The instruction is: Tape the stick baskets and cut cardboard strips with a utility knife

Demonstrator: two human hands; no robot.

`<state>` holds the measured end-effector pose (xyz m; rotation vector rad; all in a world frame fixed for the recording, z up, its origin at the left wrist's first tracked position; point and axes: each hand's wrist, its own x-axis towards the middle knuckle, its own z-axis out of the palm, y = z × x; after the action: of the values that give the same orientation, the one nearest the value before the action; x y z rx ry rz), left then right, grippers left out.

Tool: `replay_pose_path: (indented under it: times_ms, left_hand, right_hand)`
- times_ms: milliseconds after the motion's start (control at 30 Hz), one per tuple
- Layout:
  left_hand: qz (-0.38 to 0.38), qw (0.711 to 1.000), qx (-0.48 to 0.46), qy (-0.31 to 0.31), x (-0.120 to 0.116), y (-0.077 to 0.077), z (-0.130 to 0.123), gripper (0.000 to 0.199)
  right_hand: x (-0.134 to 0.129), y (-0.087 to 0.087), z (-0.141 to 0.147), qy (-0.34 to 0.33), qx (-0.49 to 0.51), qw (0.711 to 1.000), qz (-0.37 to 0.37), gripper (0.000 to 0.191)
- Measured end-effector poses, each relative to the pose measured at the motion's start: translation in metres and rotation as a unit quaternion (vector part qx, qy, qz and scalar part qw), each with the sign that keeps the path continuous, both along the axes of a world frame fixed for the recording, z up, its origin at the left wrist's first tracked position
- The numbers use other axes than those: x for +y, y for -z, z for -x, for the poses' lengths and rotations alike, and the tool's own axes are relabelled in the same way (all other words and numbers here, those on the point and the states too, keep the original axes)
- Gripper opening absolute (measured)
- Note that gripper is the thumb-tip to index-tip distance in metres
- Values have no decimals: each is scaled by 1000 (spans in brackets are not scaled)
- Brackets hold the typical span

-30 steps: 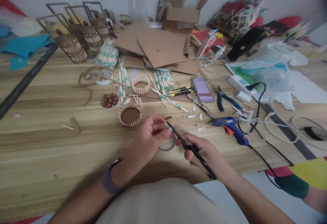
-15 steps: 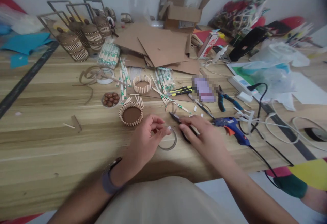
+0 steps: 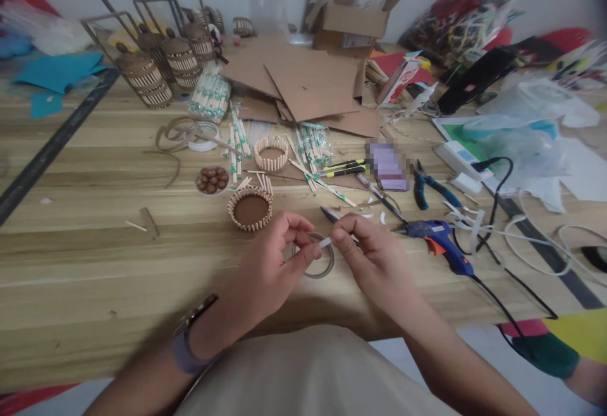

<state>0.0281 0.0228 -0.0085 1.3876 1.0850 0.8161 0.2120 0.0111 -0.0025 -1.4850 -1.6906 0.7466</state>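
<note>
White strip (image 3: 325, 242) pinched between fingertips of left hand (image 3: 277, 267) and right hand (image 3: 382, 267) — long axis crosswise, its right end angled slightly away — over the ring (image 3: 319, 275) on the table (image 3: 142, 302).

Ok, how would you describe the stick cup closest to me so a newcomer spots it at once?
From the cardboard sheets at the back, come forward to the brown balls. The stick cup is slightly nearer you and to their right. Unlike its twin farther back, it's right by the left hand.
</note>
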Motion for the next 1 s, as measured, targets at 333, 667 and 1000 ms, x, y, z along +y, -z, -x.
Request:
replay_pose_path:
  times_ms: [333, 667, 1000]
  left_hand:
    - [-50, 998, 30, -24, -11, -1, 19, 14]
    - [55, 993, -7, -102, -5, 4, 16, 29]
    - [30, 993, 21, -114, -5, -1, 6, 16]
  right_hand:
    - [0, 6, -9, 74, 91, 993, 19, 39]
    - [1, 6, 5, 119, 128, 985, -4, 43]
    - [-8, 13, 18, 88, 111, 990, 5, 44]
